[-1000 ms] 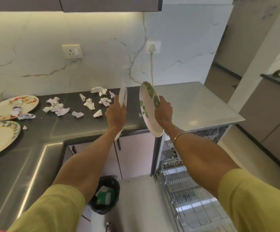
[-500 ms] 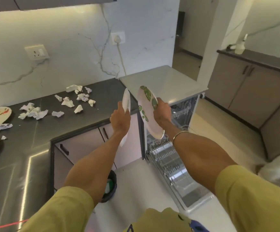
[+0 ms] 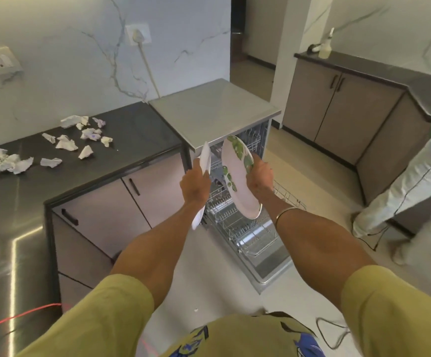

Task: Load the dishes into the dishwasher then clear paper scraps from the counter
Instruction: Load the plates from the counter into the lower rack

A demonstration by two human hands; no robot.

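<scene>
Both arms outstretched at frame centre. Left hand [image 3: 195, 182] grips an edge-on white plate [image 3: 204, 161]; right hand [image 3: 259, 176] grips leaf-patterned plate [image 3: 237, 181], both upright above open dishwasher rack [image 3: 242, 228]. Paper scraps [image 3: 65, 144] on table [image 3: 137, 130], upper left.

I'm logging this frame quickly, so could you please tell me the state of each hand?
Left hand: grips a plain white plate, seen edge-on.
Right hand: grips a round white plate with green leaves.
</scene>
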